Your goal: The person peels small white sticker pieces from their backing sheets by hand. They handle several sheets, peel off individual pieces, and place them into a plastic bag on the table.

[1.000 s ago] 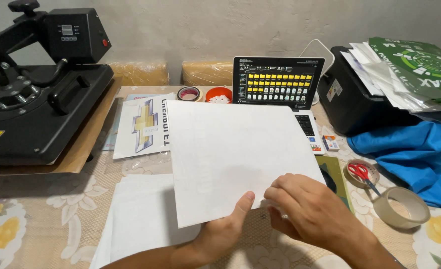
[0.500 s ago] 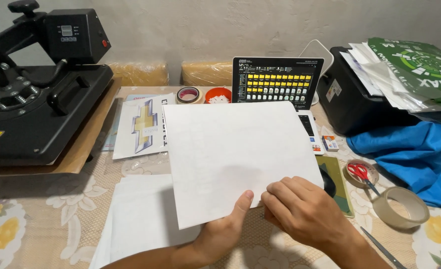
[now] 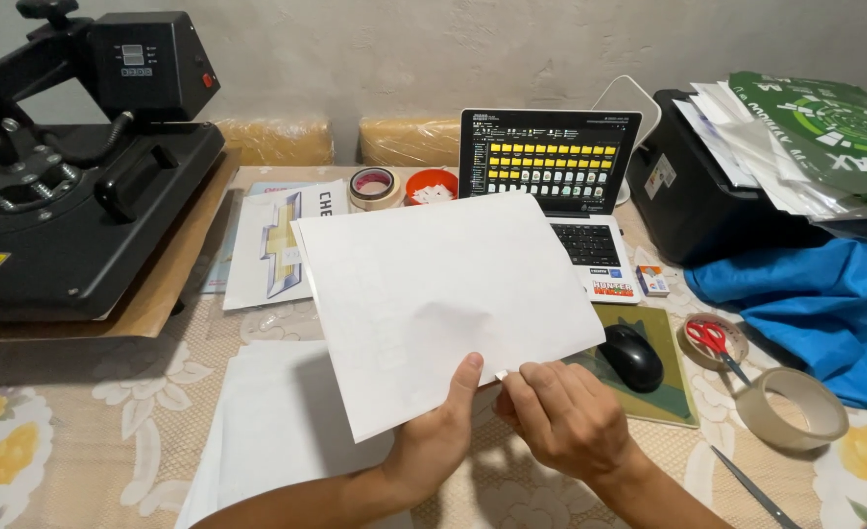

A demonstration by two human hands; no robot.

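I hold a blank white sheet of paper above the table, tilted toward the camera. My left hand grips its lower edge, thumb on top. My right hand pinches the sheet's lower right corner with its fingertips. More white sheets lie flat on the tablecloth under the held sheet.
A black heat press stands at the left. A printed sheet lies by it. An open laptop, tape rolls, a black mouse, red scissors, blue cloth and a black printer fill the right.
The sheet has shifted left and tilted. My right hand slid from resting on the sheet to pinching its lower right corner.
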